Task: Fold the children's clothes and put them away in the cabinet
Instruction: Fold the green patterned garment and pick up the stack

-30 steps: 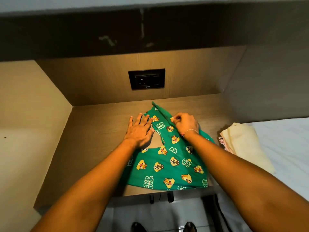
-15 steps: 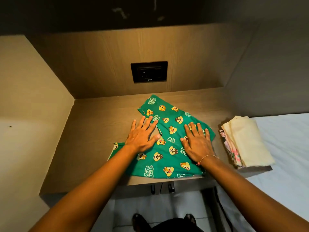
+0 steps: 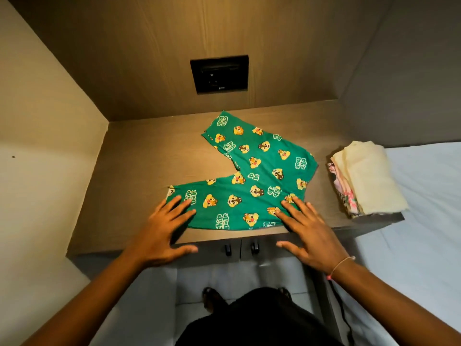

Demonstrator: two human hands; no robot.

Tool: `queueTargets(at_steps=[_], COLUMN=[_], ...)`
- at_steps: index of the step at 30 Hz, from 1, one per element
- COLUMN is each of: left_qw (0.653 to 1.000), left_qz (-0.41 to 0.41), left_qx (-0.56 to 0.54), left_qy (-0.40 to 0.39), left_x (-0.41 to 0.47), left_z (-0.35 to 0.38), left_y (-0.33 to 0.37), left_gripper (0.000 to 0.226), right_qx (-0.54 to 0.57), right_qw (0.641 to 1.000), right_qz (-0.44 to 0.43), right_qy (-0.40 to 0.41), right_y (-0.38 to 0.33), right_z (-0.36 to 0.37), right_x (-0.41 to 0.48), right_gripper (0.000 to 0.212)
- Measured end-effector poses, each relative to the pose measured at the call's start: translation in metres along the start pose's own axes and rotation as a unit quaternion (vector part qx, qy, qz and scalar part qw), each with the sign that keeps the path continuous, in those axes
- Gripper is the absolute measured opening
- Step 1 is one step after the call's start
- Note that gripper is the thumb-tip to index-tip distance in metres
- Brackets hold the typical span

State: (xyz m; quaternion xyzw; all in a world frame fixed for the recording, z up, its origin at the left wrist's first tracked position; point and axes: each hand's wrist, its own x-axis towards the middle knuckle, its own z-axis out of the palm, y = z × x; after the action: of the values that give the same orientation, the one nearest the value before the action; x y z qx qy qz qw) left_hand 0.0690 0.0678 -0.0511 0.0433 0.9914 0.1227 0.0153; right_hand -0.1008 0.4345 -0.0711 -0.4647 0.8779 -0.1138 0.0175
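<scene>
Two bare hands lie flat over the near edge of a wooden tabletop (image 3: 139, 156) set in an alcove, with a white bed (image 3: 424, 196) butting against it at three o'clock. Green children's pants (image 3: 259, 178) printed with yellow cartoon chipmunks are spread on the tabletop in a bent shape: one leg runs toward eleven o'clock from the middle, the other stretches out toward nine o'clock along the front edge. At three o'clock from the pants, apart from them, sits a stack of folded clothes (image 3: 366, 178), cream on top with pink prints showing at its left side. A black wall socket (image 3: 219, 74) is set in the back panel at twelve o'clock.

The left hand (image 3: 159, 236) has its fingers (image 3: 172, 203) spread, the tips resting on the cuff end of the near leg. The right hand (image 3: 311, 236), with a thin bracelet (image 3: 341, 265) at the wrist, has its fingers spread too, pressing the waist corner of the pants at the front edge. Below the tabletop, two small dark cabinet handles (image 3: 240, 248) show.
</scene>
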Motion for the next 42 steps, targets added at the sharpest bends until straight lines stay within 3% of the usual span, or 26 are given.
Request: queueTargets(at_steps=[8,10,12,16,19,24,28,32,35,38,40,42], left_qw=[0.994,0.992,0.985,0.953,0.931,0.915,0.925,0.946,0.956,0.969,0.972,0.964], left_qz=[0.024,0.016,-0.038,-0.118,-0.145,-0.211,-0.233,-0.255,-0.258,-0.227,-0.231,-0.264], left_qx=[-0.022,-0.053,-0.122,-0.247,-0.293,-0.338,-0.299,-0.197,-0.104,-0.033,-0.021,-0.012], left_qy=[0.101,0.114,0.12,0.131,0.163,0.068,-0.003,0.042,0.093,0.094,0.036,-0.034], left_x=[-0.034,-0.039,-0.038,-0.002,0.058,0.161,0.222,0.247,0.234,0.203,0.184,0.171], left_z=[0.001,-0.004,-0.017,-0.065,-0.099,-0.12,-0.108,-0.089,-0.074,-0.039,-0.012,0.012], left_y=[0.011,0.013,0.014,0.008,0.002,-0.003,-0.002,0.009,0.021,0.046,0.069,0.08], left_gripper=[0.044,0.044,0.027,0.013,0.005,0.011,0.016,0.038,0.062,0.077,0.087,0.089], right_qx=[0.059,0.078,0.109,0.258,0.291,0.215,0.141,0.103,0.074,0.054,0.043,0.016], right_qw=[0.989,0.988,0.985,0.947,0.917,0.916,0.911,0.897,0.908,0.953,0.986,0.995], right_qz=[-0.03,-0.032,-0.021,0.094,0.186,0.299,0.372,0.407,0.375,0.239,0.137,0.08], right_qy=[0.128,0.133,0.132,0.168,0.202,0.162,0.111,0.138,0.174,0.179,0.082,-0.053], right_y=[0.0,-0.003,-0.007,-0.017,-0.014,0.007,0.012,0.009,0.011,0.012,0.014,0.023], right_z=[0.012,0.008,-0.001,-0.027,-0.044,-0.056,-0.056,-0.051,-0.047,-0.046,-0.043,-0.041], right_x=[-0.02,-0.026,-0.027,-0.018,0.002,0.034,0.049,0.053,0.052,0.052,0.057,0.063], right_gripper=[0.022,0.021,0.025,0.023,0.022,0.02,0.022,0.02,0.031,0.041,0.051,0.059])
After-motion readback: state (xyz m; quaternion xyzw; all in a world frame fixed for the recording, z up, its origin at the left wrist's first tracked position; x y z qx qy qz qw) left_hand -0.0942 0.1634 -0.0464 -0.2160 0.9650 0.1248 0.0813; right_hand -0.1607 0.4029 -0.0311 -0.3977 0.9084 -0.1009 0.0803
